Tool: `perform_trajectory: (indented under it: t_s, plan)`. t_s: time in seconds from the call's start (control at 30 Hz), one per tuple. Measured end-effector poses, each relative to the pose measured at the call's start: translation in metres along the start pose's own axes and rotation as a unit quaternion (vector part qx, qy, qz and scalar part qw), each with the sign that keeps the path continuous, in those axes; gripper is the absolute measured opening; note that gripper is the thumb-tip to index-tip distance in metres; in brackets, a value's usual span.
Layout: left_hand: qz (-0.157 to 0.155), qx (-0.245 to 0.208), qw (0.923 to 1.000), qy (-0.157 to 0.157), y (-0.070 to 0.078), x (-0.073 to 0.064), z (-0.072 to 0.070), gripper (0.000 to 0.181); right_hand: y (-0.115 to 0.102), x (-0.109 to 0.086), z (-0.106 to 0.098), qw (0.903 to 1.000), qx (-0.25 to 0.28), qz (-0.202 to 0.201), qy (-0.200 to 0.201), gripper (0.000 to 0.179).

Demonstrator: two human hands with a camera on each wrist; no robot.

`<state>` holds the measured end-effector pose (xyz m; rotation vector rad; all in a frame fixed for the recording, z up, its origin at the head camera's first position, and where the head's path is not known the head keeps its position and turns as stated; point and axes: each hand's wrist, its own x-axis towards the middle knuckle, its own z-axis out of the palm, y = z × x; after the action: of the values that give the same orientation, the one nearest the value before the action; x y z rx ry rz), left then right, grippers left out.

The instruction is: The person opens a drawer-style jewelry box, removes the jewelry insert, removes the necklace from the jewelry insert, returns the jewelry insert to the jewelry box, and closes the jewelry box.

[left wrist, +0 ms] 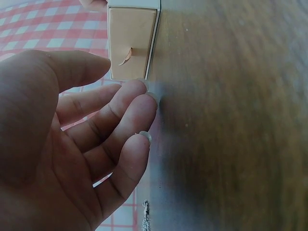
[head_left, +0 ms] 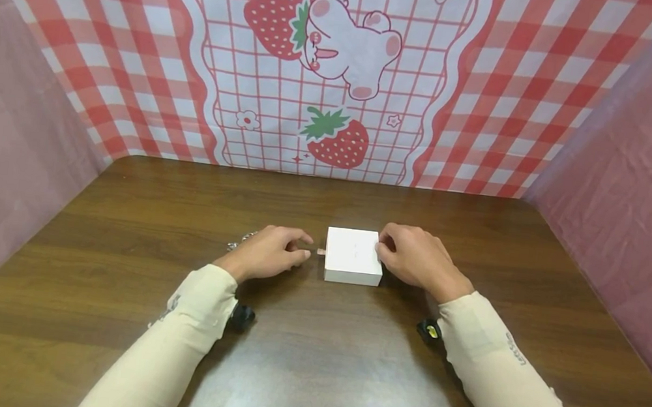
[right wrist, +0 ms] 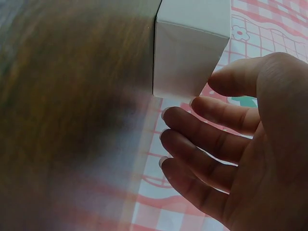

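Observation:
A small white drawer box [head_left: 353,256] lies flat on the table in front of both hands. In the left wrist view, its beige drawer front [left wrist: 132,41] sits inside the white sleeve, with a short ribbon tab [left wrist: 127,57] sticking out. My left hand [head_left: 271,250] hovers just left of that tab, thumb and fingers apart and holding nothing. At the box's right side, my right hand [head_left: 417,258] touches the far corner with thumb and index fingertip; its other fingers are loosely bent, off the box. A silver chain [head_left: 233,246] lies beyond the left hand, partly hidden by it.
The brown wooden table [head_left: 310,372] extends around the box. A checked cloth with strawberry prints [head_left: 338,139] hangs at the back, and pink cloths [head_left: 632,141] hang at the sides. Black wrist devices [head_left: 242,317] show beneath both forearms.

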<state>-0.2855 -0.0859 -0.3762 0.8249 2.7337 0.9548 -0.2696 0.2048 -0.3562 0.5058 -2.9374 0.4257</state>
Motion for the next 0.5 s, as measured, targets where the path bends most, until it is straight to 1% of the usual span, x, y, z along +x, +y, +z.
perform_trajectory:
  t_s: [0.2, 0.33, 0.5]
  plan:
    - [0.009, -0.003, 1.0000, 0.001, 0.0018, 0.0022, 0.0011, 0.033, 0.0016, -0.0023, -0.0017, 1.0000, 0.001, 0.008, -0.004, 0.020]
    - [0.011, -0.006, 0.9999, 0.001, 0.0027, 0.0019, -0.0004, 0.032, 0.0012, -0.0022, -0.0015, 1.0000, 0.000, 0.007, -0.001, 0.020]
    - [0.009, 0.008, 0.9999, 0.011, 0.0016, 0.0017, -0.0033, 0.031, -0.0019, 0.0006, -0.0026, 1.0000, -0.004, 0.002, 0.003, 0.020]
